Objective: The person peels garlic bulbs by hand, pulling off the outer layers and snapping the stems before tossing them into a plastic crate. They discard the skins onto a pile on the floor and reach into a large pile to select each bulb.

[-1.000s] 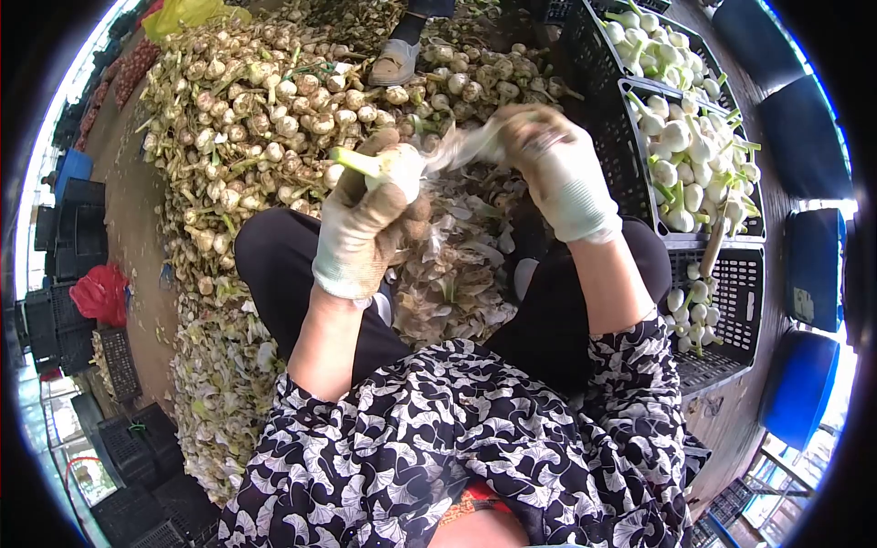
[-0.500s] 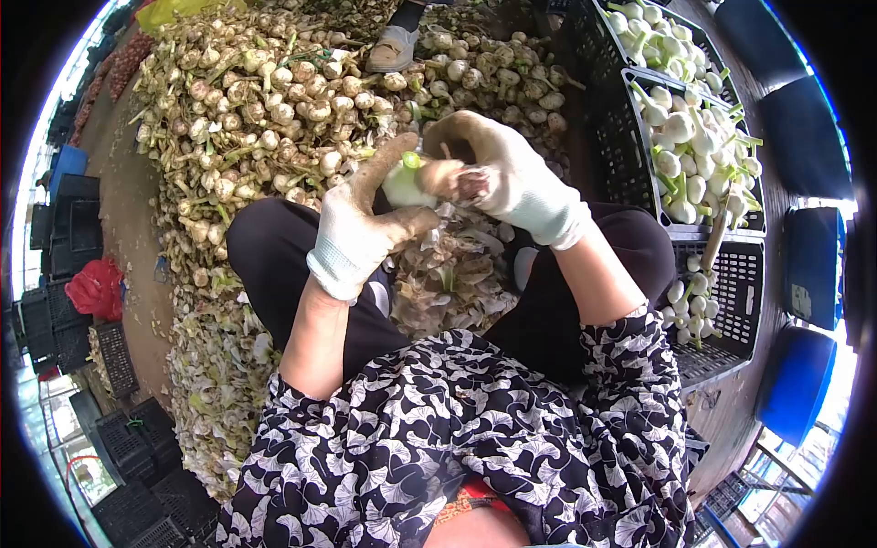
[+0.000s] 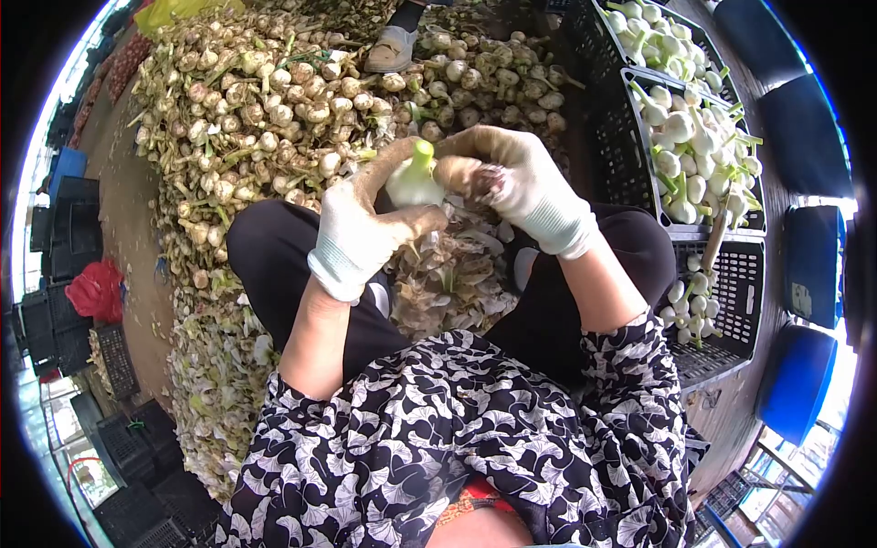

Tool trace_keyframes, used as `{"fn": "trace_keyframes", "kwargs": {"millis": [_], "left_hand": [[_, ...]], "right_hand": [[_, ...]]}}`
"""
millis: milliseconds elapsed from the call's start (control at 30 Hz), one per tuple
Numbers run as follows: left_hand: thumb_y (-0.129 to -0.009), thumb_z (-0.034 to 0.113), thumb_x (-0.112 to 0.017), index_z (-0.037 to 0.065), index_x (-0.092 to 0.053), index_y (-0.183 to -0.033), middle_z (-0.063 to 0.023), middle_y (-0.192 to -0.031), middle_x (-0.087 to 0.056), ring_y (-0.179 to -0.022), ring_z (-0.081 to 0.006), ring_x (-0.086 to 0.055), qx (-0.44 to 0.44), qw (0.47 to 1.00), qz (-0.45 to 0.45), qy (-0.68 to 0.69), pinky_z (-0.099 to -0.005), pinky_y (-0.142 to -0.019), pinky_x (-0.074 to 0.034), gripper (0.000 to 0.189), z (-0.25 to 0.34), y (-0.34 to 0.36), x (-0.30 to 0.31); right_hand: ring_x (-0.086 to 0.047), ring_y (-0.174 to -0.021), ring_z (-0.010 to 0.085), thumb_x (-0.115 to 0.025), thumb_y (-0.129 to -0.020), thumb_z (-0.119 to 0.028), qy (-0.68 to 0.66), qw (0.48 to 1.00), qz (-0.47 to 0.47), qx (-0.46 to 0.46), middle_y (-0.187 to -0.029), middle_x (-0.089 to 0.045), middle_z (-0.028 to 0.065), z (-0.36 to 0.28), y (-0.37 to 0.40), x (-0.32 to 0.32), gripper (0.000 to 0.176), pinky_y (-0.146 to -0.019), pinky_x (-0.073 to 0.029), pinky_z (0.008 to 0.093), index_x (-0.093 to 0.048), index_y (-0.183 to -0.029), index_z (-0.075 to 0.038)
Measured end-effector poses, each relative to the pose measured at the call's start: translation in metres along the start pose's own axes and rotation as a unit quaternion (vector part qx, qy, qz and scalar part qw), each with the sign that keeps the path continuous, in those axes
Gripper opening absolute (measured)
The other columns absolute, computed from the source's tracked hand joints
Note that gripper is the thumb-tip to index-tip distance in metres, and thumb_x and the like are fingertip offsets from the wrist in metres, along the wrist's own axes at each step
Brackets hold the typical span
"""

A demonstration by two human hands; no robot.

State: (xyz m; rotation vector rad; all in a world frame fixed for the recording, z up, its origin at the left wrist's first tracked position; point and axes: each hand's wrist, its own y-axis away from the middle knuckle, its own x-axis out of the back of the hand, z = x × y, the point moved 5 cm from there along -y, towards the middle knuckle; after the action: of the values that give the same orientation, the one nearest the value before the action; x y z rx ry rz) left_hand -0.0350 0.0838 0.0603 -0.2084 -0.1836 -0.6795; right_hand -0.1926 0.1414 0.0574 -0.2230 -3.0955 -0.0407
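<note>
My left hand (image 3: pixel 365 228), in a dirty white glove, grips a pale garlic bulb (image 3: pixel 411 183) with a short green stem pointing up. My right hand (image 3: pixel 512 178), also gloved, pinches the bulb's right side with its fingertips. Both hands hover above my lap, over a heap of peeled garlic skins (image 3: pixel 448 274) between my knees.
A big pile of unpeeled garlic (image 3: pixel 265 110) spreads ahead and left. Black crates (image 3: pixel 630 155) on the right hold cleaned white bulbs (image 3: pixel 694 155). Another person's shoe (image 3: pixel 393 50) rests at the pile's far edge. Blue stools (image 3: pixel 799 384) stand at right; stacked crates (image 3: pixel 64 228) at left.
A second ago my right hand pulled a strip of skin away to the right. It has come back onto the bulb, and the bulb has turned so its stem points up.
</note>
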Motion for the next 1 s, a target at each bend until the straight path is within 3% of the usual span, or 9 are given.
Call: {"fn": "trace_keyframes", "kwargs": {"millis": [167, 300, 467, 533, 567, 700, 833, 933, 1000], "left_hand": [[-0.062, 0.004, -0.084, -0.005, -0.054, -0.123, -0.0116, -0.108, -0.066, -0.096, -0.0125, -0.061, -0.018, 0.998, -0.037, -0.039, -0.0277, -0.088, -0.049, 0.069, 0.001, -0.003, -0.003], [-0.063, 0.003, -0.083, -0.005, -0.054, -0.124, -0.0127, -0.112, -0.065, -0.101, -0.0130, -0.059, 0.012, 0.997, -0.062, 0.034, -0.0279, -0.090, -0.047, 0.069, 0.000, 0.001, -0.003], [-0.062, 0.003, -0.083, -0.003, -0.055, -0.124, -0.0139, -0.112, -0.065, -0.102, -0.0167, -0.061, 0.028, 0.999, 0.002, 0.020, -0.0292, -0.089, -0.048, 0.068, -0.001, 0.003, -0.003], [-0.062, 0.006, -0.083, -0.002, -0.056, -0.123, -0.0154, -0.111, -0.065, -0.100, -0.0187, -0.063, 0.021, 0.999, 0.009, -0.049, -0.0297, -0.088, -0.049, 0.068, -0.004, 0.001, -0.002], [-0.061, 0.009, -0.083, 0.000, -0.057, -0.122, -0.0169, -0.110, -0.065, -0.099, -0.0207, -0.064, 0.015, 0.993, 0.013, -0.120, -0.0303, -0.086, -0.050, 0.068, -0.005, 0.000, -0.002], [-0.061, 0.006, -0.081, 0.000, -0.057, -0.121, -0.0168, -0.110, -0.065, -0.098, -0.0201, -0.064, 0.004, 0.991, 0.005, -0.134, -0.0301, -0.085, -0.050, 0.065, -0.008, -0.001, -0.004], [-0.065, -0.001, -0.079, -0.004, -0.053, -0.126, -0.0114, -0.114, -0.063, -0.101, -0.0134, -0.059, 0.086, 0.986, -0.050, 0.130, -0.0277, -0.091, -0.047, 0.067, -0.010, 0.005, -0.005], [-0.064, 0.001, -0.081, -0.004, -0.051, -0.128, -0.0118, -0.114, -0.063, -0.101, -0.0132, -0.059, 0.033, 0.998, -0.014, 0.047, -0.0270, -0.090, -0.047, 0.071, -0.008, 0.002, 0.000], [-0.064, 0.003, -0.081, -0.004, -0.051, -0.127, -0.0112, -0.114, -0.064, -0.101, -0.0124, -0.059, 0.063, 0.997, -0.026, 0.026, -0.0269, -0.089, -0.048, 0.070, -0.013, 0.003, 0.001]], "right_hand": [[-0.058, -0.070, 0.0095, -0.076, -0.076, -0.037, 0.114, 0.988, -0.001, 0.100, -0.078, -0.064, 0.0076, -0.005, -0.006, 0.001, 0.048, -0.064, -0.049, 0.0253, -0.063, -0.094, 0.005], [-0.057, -0.062, 0.0049, -0.068, -0.086, -0.024, -0.029, 0.995, -0.059, -0.078, -0.074, -0.063, 0.0032, 0.000, 0.002, 0.004, 0.030, -0.053, -0.046, 0.0187, -0.063, -0.098, 0.004], [-0.060, -0.069, 0.0071, -0.069, -0.085, -0.020, 0.035, 0.999, 0.007, -0.010, -0.082, -0.067, 0.0067, 0.003, 0.006, 0.000, 0.028, -0.060, -0.049, 0.0214, -0.067, -0.101, 0.003], [-0.063, -0.071, 0.0120, -0.071, -0.081, -0.014, 0.170, 0.973, 0.066, 0.138, -0.083, -0.068, 0.0090, -0.012, 0.011, -0.005, 0.024, -0.064, -0.050, 0.0247, -0.068, -0.099, 0.001], [-0.066, -0.075, 0.0321, -0.068, -0.074, -0.013, 0.241, 0.949, 0.079, 0.189, -0.083, -0.066, 0.0183, -0.019, 0.013, -0.008, 0.024, -0.068, -0.052, 0.0338, -0.067, -0.093, 0.002], [-0.062, -0.070, 0.0363, -0.065, -0.069, -0.007, 0.395, 0.885, 0.111, 0.221, -0.077, -0.063, 0.0180, -0.014, 0.012, -0.014, 0.014, -0.064, -0.050, 0.0413, -0.062, -0.079, 0.002], [-0.066, -0.076, 0.0321, -0.066, -0.078, -0.016, 0.200, 0.968, 0.100, 0.114, -0.082, -0.067, 0.0185, 0.005, -0.001, 0.003, 0.024, -0.070, -0.052, 0.0336, -0.066, -0.093, 0.003], [-0.067, -0.082, 0.0250, -0.066, -0.084, -0.022, -0.006, 0.999, 0.041, -0.031, -0.089, -0.068, 0.0162, 0.002, 0.005, 0.004, 0.031, -0.075, -0.051, 0.0312, -0.065, -0.101, 0.003], [-0.064, -0.087, 0.0211, -0.067, -0.084, -0.021, 0.014, 0.991, -0.008, 0.135, -0.092, -0.066, 0.0131, -0.007, 0.008, -0.001, 0.028, -0.078, -0.050, 0.0314, -0.066, -0.103, 0.000]]}}
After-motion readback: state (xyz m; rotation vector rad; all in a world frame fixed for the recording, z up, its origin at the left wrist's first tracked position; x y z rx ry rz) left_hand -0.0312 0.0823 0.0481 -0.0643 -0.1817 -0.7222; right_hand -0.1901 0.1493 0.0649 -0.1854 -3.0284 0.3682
